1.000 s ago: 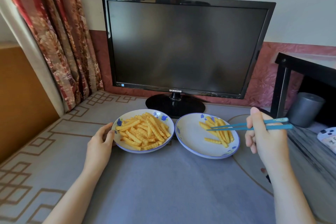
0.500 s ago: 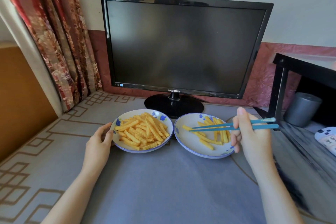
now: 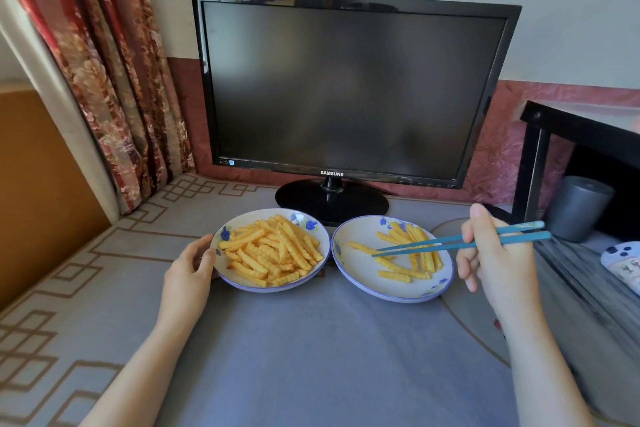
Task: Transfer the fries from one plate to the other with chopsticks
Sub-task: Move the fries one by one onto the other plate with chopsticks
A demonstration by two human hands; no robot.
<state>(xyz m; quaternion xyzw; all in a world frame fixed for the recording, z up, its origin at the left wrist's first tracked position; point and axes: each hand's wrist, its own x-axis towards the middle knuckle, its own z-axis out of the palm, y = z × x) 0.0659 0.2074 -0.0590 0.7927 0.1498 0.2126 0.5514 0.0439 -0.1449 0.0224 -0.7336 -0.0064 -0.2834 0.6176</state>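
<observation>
Grey cloth [image 3: 311,357], left hand [image 3: 188,270] holding heaped plate [image 3: 273,289] of fries [image 3: 273,253], right hand [image 3: 498,263] gripping chopsticks [image 3: 433,246] over sparser plate [image 3: 360,276]

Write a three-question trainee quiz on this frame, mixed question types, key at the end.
1. True or false: the right hand holds the blue chopsticks.
2. Which plate has more fries? A) the one the left hand holds by the rim B) the other one C) both equal
3. Fill in: the chopstick tips are over the ___ plate.

Key: 1 true. 2 A, the left plate. 3 right plate.
</observation>
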